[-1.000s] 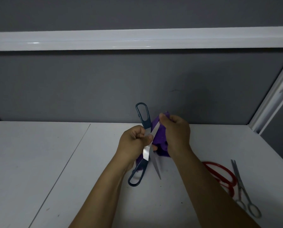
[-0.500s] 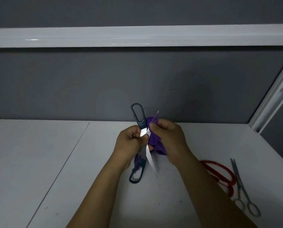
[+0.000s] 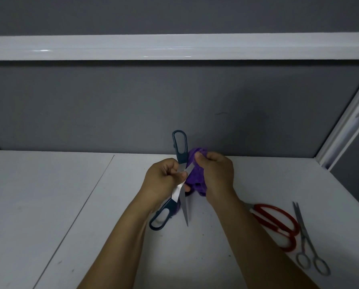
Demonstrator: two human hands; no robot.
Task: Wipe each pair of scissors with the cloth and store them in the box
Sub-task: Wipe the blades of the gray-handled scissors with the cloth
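While the left hand (image 3: 162,180) is clenching the blue-handled scissors (image 3: 180,151) at the pivot, blades splayed above the white table (image 3: 49,205), the right hand (image 3: 218,174) is pinching soft, crumpled purple cloth (image 3: 195,174) around one smooth steel blade — wiping step in hand. Next stroke is calling for sliding tipward, clear of the edge. Red-looped scissors (image 3: 278,226) and slim all-metal scissors (image 3: 305,243) are waiting right; box not in view.

White worktop against a grey wall

The white tabletop (image 3: 49,205) carries a thin seam (image 3: 87,197) running diagonally from its back edge toward the near left, and a few small dark specks (image 3: 229,256). Behind it stands a plain grey back panel (image 3: 112,105), crossed higher up by a glossy white horizontal rail (image 3: 174,46). A slanted white metal frame (image 3: 345,122) borders the right side.
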